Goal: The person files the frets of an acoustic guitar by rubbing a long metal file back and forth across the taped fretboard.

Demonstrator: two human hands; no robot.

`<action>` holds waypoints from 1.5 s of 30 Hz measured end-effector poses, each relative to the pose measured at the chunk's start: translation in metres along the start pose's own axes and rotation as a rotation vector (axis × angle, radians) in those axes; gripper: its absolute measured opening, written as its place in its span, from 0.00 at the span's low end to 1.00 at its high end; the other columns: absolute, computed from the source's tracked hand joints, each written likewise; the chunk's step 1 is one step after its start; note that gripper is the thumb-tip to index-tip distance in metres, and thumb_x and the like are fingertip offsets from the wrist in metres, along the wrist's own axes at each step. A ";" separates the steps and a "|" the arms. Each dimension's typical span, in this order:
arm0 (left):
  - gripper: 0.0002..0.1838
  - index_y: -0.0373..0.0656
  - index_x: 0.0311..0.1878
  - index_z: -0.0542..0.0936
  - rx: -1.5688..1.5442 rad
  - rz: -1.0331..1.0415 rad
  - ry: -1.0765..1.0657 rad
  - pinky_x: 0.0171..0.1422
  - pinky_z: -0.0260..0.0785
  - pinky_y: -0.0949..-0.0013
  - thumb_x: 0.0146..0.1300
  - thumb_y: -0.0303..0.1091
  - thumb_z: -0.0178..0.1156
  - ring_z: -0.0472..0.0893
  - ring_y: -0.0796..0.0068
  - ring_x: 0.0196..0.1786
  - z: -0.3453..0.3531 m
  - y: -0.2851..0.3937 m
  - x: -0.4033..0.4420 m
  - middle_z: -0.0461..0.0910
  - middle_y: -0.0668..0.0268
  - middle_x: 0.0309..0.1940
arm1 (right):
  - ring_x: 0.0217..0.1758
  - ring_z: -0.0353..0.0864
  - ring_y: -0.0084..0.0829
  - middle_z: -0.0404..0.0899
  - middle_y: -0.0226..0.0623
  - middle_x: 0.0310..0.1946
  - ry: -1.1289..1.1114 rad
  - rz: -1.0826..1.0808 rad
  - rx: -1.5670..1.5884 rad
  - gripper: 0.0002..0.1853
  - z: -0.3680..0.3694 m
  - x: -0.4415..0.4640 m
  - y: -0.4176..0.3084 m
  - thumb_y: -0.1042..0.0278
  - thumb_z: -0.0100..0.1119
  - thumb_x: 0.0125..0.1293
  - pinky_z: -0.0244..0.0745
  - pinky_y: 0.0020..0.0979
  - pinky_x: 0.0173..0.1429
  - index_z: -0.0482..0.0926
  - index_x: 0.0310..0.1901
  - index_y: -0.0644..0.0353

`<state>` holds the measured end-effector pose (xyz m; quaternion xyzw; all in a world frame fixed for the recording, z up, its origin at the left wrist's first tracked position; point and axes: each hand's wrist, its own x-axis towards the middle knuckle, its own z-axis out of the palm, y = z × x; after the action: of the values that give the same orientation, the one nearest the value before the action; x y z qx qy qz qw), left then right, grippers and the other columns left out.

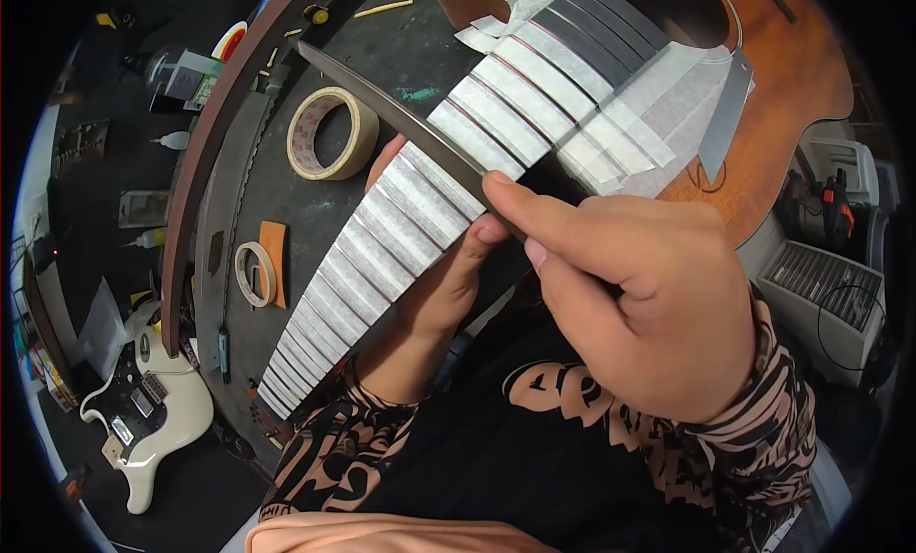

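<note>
A guitar neck covered in strips of masking tape runs diagonally across the view, with dark fret lines showing between the strips. My left hand is wrapped round the neck from beneath, its thumb at the near edge and a fingertip showing at the far edge. Between the thumb and fingers of my right hand is the near end of a long, thin dark file, which lies across the neck. The neck joins a brown guitar body, partly covered with tape.
On the dark workbench are a large tape roll, a small tape roll and an orange piece. A long brown curved strip stands at left. A white electric guitar is at lower left, a white container at right.
</note>
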<state>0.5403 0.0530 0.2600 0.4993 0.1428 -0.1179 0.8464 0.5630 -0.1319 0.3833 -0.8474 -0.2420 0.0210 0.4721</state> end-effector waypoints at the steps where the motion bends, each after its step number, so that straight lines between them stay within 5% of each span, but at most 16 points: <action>1: 0.42 0.38 0.71 0.50 0.012 0.064 -0.011 0.58 0.76 0.66 0.61 0.27 0.67 0.80 0.71 0.51 -0.001 -0.002 0.002 0.77 0.59 0.50 | 0.15 0.72 0.29 0.72 0.38 0.16 0.015 -0.011 0.024 0.23 -0.001 -0.003 0.000 0.83 0.58 0.57 0.65 0.29 0.23 0.79 0.57 0.63; 4: 0.42 0.37 0.70 0.52 0.030 0.269 -0.077 0.57 0.75 0.68 0.59 0.25 0.69 0.80 0.72 0.50 0.010 0.008 0.009 0.77 0.60 0.48 | 0.15 0.72 0.29 0.73 0.38 0.17 -0.042 0.152 0.088 0.23 -0.016 -0.048 -0.005 0.83 0.57 0.57 0.65 0.28 0.22 0.79 0.57 0.63; 8: 0.46 0.38 0.72 0.52 0.222 0.528 -0.154 0.64 0.66 0.66 0.59 0.39 0.70 0.74 0.71 0.58 0.021 0.021 0.011 0.73 0.62 0.56 | 0.20 0.79 0.31 0.78 0.42 0.24 -0.024 0.147 0.209 0.23 -0.037 -0.147 -0.002 0.84 0.61 0.54 0.74 0.29 0.23 0.79 0.55 0.67; 13: 0.41 0.39 0.72 0.54 0.116 0.592 -0.232 0.66 0.66 0.64 0.63 0.40 0.66 0.75 0.70 0.59 0.005 0.004 0.017 0.72 0.60 0.58 | 0.15 0.75 0.32 0.77 0.41 0.19 -0.041 0.168 0.035 0.24 -0.029 -0.105 -0.006 0.82 0.57 0.53 0.70 0.26 0.23 0.80 0.54 0.65; 16: 0.29 0.38 0.68 0.62 -0.332 0.305 0.040 0.68 0.65 0.60 0.70 0.39 0.58 0.74 0.69 0.60 -0.007 -0.017 0.003 0.73 0.60 0.59 | 0.15 0.70 0.31 0.70 0.39 0.16 0.010 0.046 -0.004 0.23 -0.003 -0.018 -0.004 0.84 0.57 0.56 0.65 0.29 0.23 0.80 0.56 0.63; 20: 0.23 0.38 0.66 0.66 -0.031 -0.034 -0.385 0.67 0.65 0.63 0.73 0.39 0.53 0.74 0.67 0.61 -0.040 -0.018 0.011 0.73 0.59 0.59 | 0.15 0.71 0.31 0.69 0.39 0.16 0.058 0.005 0.031 0.23 0.004 -0.005 -0.002 0.83 0.58 0.57 0.64 0.29 0.23 0.79 0.56 0.63; 21: 0.31 0.36 0.67 0.61 0.032 0.167 -0.283 0.61 0.71 0.66 0.66 0.35 0.62 0.77 0.69 0.56 -0.003 0.004 0.010 0.76 0.59 0.54 | 0.15 0.71 0.31 0.70 0.39 0.16 -0.009 0.080 0.024 0.23 -0.007 -0.022 -0.005 0.83 0.58 0.56 0.65 0.29 0.23 0.79 0.56 0.63; 24: 0.37 0.35 0.69 0.58 0.655 0.738 -0.206 0.67 0.60 0.66 0.67 0.45 0.62 0.72 0.70 0.60 0.008 0.026 0.009 0.72 0.61 0.57 | 0.22 0.77 0.31 0.77 0.36 0.23 -0.117 0.125 -0.013 0.27 -0.032 -0.099 -0.005 0.83 0.63 0.52 0.72 0.27 0.25 0.78 0.57 0.65; 25: 0.40 0.34 0.69 0.56 0.487 0.690 -0.157 0.61 0.68 0.68 0.62 0.39 0.67 0.76 0.70 0.55 0.018 0.023 0.009 0.75 0.59 0.53 | 0.23 0.78 0.31 0.78 0.37 0.25 -0.111 0.134 0.025 0.27 -0.039 -0.128 -0.008 0.82 0.63 0.52 0.73 0.26 0.26 0.77 0.58 0.64; 31: 0.45 0.34 0.71 0.52 0.245 0.514 -0.139 0.67 0.60 0.68 0.61 0.44 0.68 0.70 0.72 0.60 0.012 0.011 0.003 0.70 0.62 0.57 | 0.17 0.74 0.34 0.77 0.39 0.22 -0.042 0.174 -0.052 0.24 -0.021 -0.073 -0.021 0.82 0.59 0.52 0.69 0.29 0.24 0.80 0.54 0.62; 33: 0.35 0.36 0.69 0.57 0.126 0.164 -0.202 0.67 0.60 0.67 0.69 0.47 0.58 0.70 0.71 0.61 -0.040 -0.025 0.001 0.71 0.62 0.57 | 0.17 0.73 0.37 0.69 0.39 0.17 0.021 0.046 -0.072 0.23 0.001 -0.015 -0.012 0.83 0.58 0.57 0.65 0.33 0.24 0.79 0.56 0.64; 37: 0.28 0.37 0.67 0.62 -0.021 -0.034 -0.275 0.68 0.60 0.67 0.74 0.47 0.50 0.70 0.72 0.62 -0.041 -0.023 0.004 0.71 0.62 0.59 | 0.20 0.76 0.35 0.74 0.41 0.20 0.010 0.003 -0.028 0.21 0.003 0.010 -0.005 0.82 0.57 0.60 0.67 0.30 0.27 0.78 0.56 0.63; 40: 0.36 0.34 0.68 0.60 0.379 0.561 -0.436 0.68 0.61 0.67 0.67 0.48 0.61 0.70 0.72 0.61 -0.001 0.029 0.012 0.70 0.62 0.58 | 0.18 0.73 0.32 0.73 0.39 0.18 -0.167 0.192 -0.110 0.24 -0.026 -0.032 -0.022 0.83 0.57 0.57 0.67 0.29 0.26 0.78 0.57 0.63; 41: 0.38 0.34 0.68 0.58 0.506 0.668 -0.345 0.61 0.69 0.69 0.62 0.39 0.66 0.76 0.71 0.55 0.011 0.035 0.014 0.75 0.59 0.53 | 0.16 0.71 0.31 0.72 0.38 0.17 -0.066 0.234 0.003 0.25 -0.022 -0.065 -0.019 0.83 0.57 0.54 0.66 0.29 0.24 0.79 0.57 0.61; 43: 0.44 0.33 0.69 0.57 0.409 0.548 -0.122 0.65 0.63 0.68 0.58 0.48 0.69 0.72 0.72 0.59 0.023 0.028 0.008 0.72 0.61 0.56 | 0.21 0.81 0.31 0.80 0.40 0.25 -0.105 0.144 -0.024 0.26 -0.040 -0.118 -0.016 0.83 0.61 0.50 0.76 0.27 0.24 0.79 0.55 0.64; 45: 0.48 0.32 0.69 0.57 0.356 0.534 -0.021 0.67 0.61 0.67 0.56 0.52 0.70 0.70 0.72 0.61 0.029 0.025 0.006 0.70 0.62 0.58 | 0.15 0.74 0.30 0.76 0.39 0.19 0.058 0.167 0.073 0.25 -0.029 -0.149 -0.020 0.84 0.57 0.48 0.67 0.26 0.20 0.81 0.52 0.64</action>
<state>0.5578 0.0392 0.2911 0.6580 -0.0248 0.0800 0.7483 0.4319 -0.2101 0.3865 -0.8470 -0.1559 0.0444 0.5063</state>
